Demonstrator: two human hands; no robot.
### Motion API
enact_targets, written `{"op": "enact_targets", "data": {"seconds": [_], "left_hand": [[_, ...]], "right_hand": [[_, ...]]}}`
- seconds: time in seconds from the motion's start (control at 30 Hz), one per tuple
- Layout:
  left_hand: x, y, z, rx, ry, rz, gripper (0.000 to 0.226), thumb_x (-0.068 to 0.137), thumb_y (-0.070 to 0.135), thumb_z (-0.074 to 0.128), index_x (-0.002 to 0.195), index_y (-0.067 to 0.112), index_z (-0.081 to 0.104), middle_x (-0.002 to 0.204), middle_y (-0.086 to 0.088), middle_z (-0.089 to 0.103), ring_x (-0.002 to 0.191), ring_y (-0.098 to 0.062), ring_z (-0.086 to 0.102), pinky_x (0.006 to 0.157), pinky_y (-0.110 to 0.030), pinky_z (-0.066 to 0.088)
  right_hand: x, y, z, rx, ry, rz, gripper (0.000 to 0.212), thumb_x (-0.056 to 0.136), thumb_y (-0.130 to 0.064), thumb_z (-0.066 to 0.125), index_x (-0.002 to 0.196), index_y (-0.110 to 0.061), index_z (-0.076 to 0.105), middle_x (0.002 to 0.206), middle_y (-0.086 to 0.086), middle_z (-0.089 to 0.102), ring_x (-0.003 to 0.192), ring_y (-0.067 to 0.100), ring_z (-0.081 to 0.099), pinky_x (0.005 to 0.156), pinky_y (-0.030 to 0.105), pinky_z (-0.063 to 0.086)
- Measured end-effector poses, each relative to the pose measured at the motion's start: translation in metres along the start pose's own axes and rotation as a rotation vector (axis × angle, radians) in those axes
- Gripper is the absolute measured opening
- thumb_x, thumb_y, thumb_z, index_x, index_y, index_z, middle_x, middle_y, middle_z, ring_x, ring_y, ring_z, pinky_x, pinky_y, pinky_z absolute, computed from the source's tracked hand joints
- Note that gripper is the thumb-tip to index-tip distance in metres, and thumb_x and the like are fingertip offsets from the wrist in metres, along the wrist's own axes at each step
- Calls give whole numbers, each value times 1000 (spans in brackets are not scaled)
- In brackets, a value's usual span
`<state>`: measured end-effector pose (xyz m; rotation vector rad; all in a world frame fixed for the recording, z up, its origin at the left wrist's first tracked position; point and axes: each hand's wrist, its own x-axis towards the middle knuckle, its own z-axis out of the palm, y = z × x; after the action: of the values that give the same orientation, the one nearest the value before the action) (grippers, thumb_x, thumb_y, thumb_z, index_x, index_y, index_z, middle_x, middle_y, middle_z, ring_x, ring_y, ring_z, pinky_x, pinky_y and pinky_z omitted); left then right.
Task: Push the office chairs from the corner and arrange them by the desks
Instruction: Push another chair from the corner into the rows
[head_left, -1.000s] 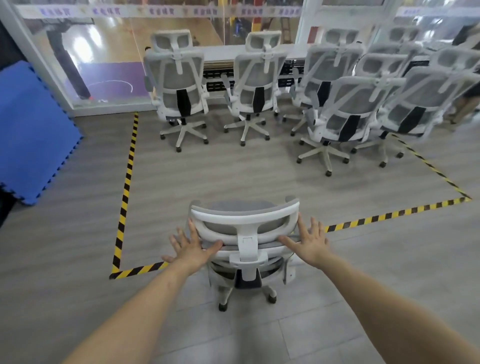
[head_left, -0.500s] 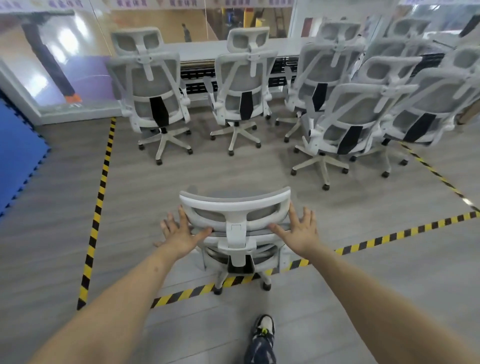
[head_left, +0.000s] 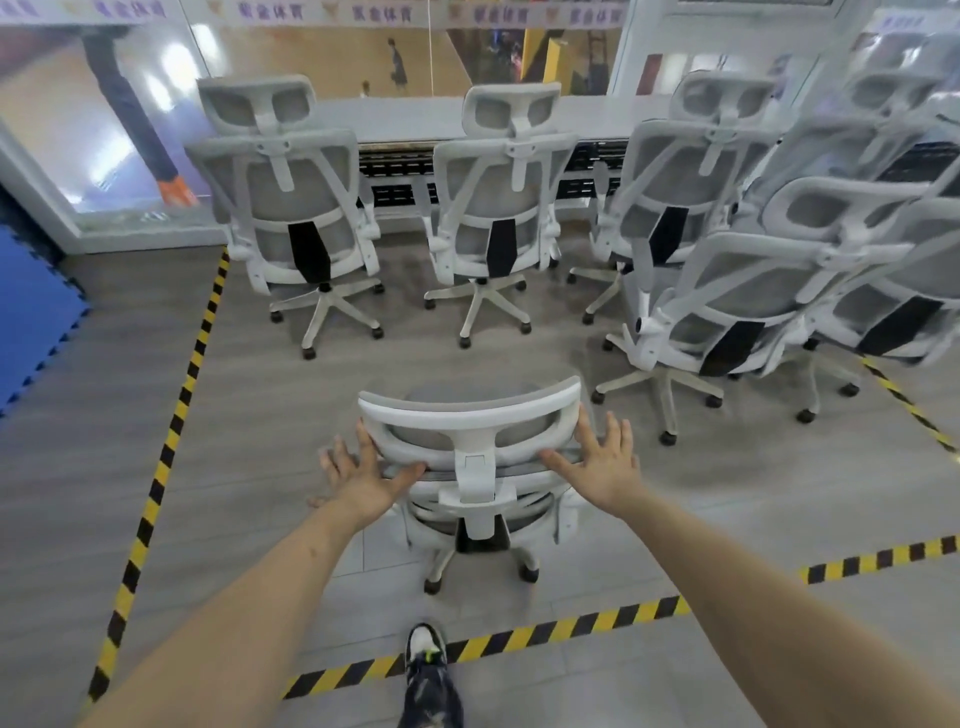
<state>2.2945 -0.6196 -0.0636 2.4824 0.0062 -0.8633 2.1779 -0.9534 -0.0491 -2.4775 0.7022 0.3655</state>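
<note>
Inside the floor (head_left: 270, 415) square marked by yellow and black tape (head_left: 171, 431), just past its near edge, stands the chair being pushed (head_left: 470, 467). Its back faces the person. The left hand (head_left: 363, 475) is flat and spread wide on the left side of the headrest (head_left: 467, 415), with the thumb against the back of the frame. The right hand (head_left: 602, 465) is spread wide too, on the right side, thumb pointing in. Neither hand wraps around anything; both just press. I think the hands sit one on each side so the chair rolls straight on its wheels and does not spin away. Flat palms are enough because the job is to shove, not to lift.

Two chairs (head_left: 291, 208) stand side by side at the far edge, with their backs to us and tucked by the long white desk (head_left: 405, 117). They look like they are already put in place. A bunch of chairs (head_left: 748, 291) crowds the far right corner, pressed close together, so more seem to be waiting their turn.

The floor is grey wood-look planks, smooth, good for wheels. A blue foam mat (head_left: 31, 312) lies off the left edge. Behind the desk is a big glass wall (head_left: 322, 57). One shoe (head_left: 426, 649) steps on the near tape line
</note>
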Motion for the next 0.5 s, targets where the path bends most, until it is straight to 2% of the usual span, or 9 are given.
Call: {"op": "enact_targets", "data": {"seconds": [0.1, 0.23, 0.4, 0.5], "left_hand": [[36, 28, -12, 11, 18, 39, 146, 40, 115, 31, 149, 47, -37, 169, -11, -27, 150, -30, -38, 119, -70, -9], [81, 77, -37, -19, 8, 71, 128, 69, 97, 52, 151, 48, -34, 167, -3, -34, 149, -30, -39, 114, -78, -7], [159, 128, -74, 29, -9, 75, 128, 67, 99, 50, 148, 50, -36, 166, 0, -36, 149, -27, -40, 114, -78, -7], [203, 159, -93, 61, -36, 94, 130, 65, 100, 50, 148, 50, -36, 166, 1, -36, 148, -28, -41, 113, -78, -8]], "right_hand": [[47, -6, -20, 4, 8, -8, 121, 58, -109, 28, 156, -55, -16, 172, 5, -17, 155, 27, -26, 124, 63, 4], [115, -17, -47, -2, 12, 9, 130, 48, -113, 19, 158, -53, -15, 172, 7, -17, 155, 26, -27, 124, 65, 5], [194, -34, -74, -10, 13, 57, 122, 60, -108, 25, 160, -50, -15, 172, 5, -20, 155, 26, -27, 124, 66, 4], [231, -42, -91, 2, 15, 97, 124, 57, -109, 22, 159, -49, -15, 172, 4, -20, 156, 26, -27, 124, 66, 3]]}}
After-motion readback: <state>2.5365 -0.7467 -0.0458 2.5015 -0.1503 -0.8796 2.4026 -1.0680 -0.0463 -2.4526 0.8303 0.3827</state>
